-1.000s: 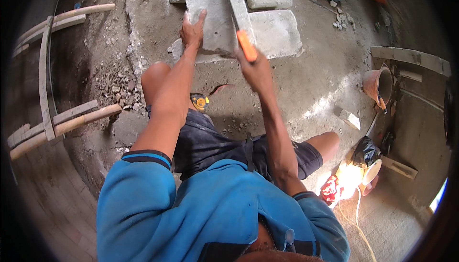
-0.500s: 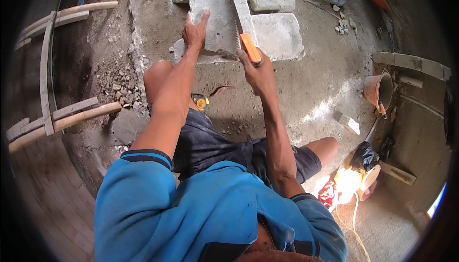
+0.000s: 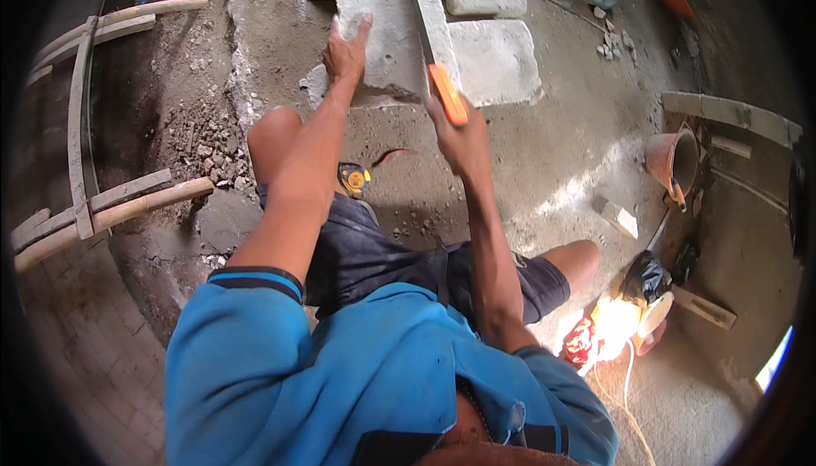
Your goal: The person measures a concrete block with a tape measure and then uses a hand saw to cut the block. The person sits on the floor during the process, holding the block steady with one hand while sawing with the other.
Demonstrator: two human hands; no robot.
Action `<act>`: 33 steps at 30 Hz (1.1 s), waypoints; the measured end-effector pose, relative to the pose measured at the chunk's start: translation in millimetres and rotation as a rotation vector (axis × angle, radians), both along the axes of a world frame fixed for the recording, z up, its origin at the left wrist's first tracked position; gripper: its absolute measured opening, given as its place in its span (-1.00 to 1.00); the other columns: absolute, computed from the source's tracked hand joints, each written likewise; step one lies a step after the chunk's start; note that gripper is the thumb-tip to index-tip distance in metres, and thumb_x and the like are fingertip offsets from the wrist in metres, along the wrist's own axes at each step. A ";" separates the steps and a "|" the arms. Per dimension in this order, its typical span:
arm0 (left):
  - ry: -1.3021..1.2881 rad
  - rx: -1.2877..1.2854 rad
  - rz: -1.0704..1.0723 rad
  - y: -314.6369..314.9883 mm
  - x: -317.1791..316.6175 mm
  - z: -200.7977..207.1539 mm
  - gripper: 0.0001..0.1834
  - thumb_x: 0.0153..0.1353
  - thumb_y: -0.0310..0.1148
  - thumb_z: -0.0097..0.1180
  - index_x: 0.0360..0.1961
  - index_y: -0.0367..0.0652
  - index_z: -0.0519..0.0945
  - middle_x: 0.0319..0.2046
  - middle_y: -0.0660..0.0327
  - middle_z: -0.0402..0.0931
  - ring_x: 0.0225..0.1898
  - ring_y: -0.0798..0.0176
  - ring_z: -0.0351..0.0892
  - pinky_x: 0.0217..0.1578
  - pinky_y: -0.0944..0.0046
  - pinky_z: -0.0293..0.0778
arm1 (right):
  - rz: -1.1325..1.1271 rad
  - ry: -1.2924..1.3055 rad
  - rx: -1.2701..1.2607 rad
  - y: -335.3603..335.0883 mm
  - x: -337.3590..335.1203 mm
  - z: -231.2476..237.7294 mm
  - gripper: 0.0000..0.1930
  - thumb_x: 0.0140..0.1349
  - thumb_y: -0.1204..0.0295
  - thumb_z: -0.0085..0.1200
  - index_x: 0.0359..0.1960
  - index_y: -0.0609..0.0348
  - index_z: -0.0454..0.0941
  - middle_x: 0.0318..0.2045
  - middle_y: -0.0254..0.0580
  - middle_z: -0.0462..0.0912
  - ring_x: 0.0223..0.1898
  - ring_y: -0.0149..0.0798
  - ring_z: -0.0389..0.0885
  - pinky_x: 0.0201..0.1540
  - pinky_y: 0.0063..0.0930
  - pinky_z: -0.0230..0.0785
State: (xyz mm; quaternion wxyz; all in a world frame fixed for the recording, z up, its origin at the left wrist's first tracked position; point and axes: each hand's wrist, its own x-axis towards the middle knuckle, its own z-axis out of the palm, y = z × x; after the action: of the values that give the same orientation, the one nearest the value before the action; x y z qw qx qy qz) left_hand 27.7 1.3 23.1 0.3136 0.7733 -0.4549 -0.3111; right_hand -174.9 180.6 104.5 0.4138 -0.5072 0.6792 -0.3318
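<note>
Right hand (image 3: 463,141) grips orange saw handle (image 3: 449,95), blade (image 3: 432,17) beyond fingers over pale block (image 3: 380,28); left hand (image 3: 344,58), fingers spread, at block's edge.

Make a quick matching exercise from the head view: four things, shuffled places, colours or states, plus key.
Column 1
1. Left hand
2. Tape measure
3. Right hand
4. Bucket

Column 2
a. Closed around the handle of the orange-handled saw
b. Furthest of the four toward the person's right
c. At the left edge of a pale slab
d. Yellow and black

Pairs: 1-c, 2-d, 3-a, 4-b
</note>
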 end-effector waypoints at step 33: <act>-0.725 -0.254 -0.340 12.4 -34.7 -16.8 -0.23 0.43 0.25 -0.17 0.53 0.09 0.25 0.58 0.07 -0.01 0.54 -0.29 -0.02 0.49 -0.25 -0.08 | -0.029 -0.131 0.146 -111.1 -0.2 41.2 -0.67 0.33 0.14 0.26 -0.30 0.19 0.60 -0.61 -0.49 0.47 -0.61 -0.58 0.38 -0.58 -0.53 0.23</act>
State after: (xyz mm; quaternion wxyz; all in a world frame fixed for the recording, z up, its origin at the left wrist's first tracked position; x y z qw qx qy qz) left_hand -7.0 13.7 6.2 0.1702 0.7017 -0.6918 -0.0074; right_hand -175.1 69.5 145.7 0.4882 -0.4431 0.6805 -0.3198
